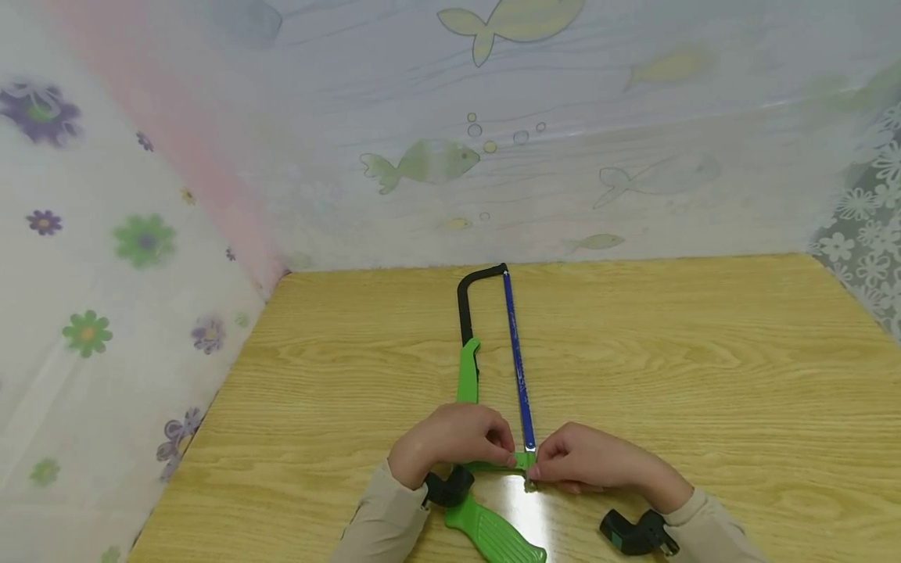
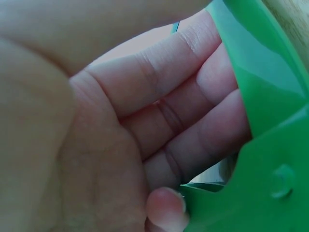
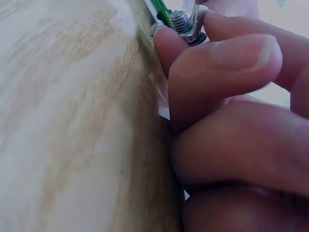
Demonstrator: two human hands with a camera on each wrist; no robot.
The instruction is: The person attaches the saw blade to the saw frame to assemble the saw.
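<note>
Nearest the person, the green handle (image 1: 496,536) of the hacksaw (image 1: 468,379) is pointing back toward the body, slanting toward the right and lying on the near side of the blue blade (image 1: 518,360). Two black wrist devices are sitting on the near side of the blade too, one at the left wrist (image 1: 450,486), the other at the right (image 1: 633,533). The left hand (image 1: 457,434) is resting just left of the blade's near end, its fingers and thumb clamping the green frame there. The right hand (image 1: 598,457) is reaching in from the right of that same end, its fingers pinching a metal wing nut (image 3: 197,19) on a threaded bolt (image 3: 181,21). The hacksaw is lying along the desk (image 1: 704,352), its long axis running away from the person, with the blade's far end leaning slightly left. Left of the blade and roughly alongside it, the green part of the frame is leading into a black bow (image 1: 464,305), which is curving right to meet the blade's far tip. Beyond that tip, a pale sheet printed with fish (image 1: 439,160) is hanging; a flowered sheet (image 1: 87,332) is hanging well left of the blade.
</note>
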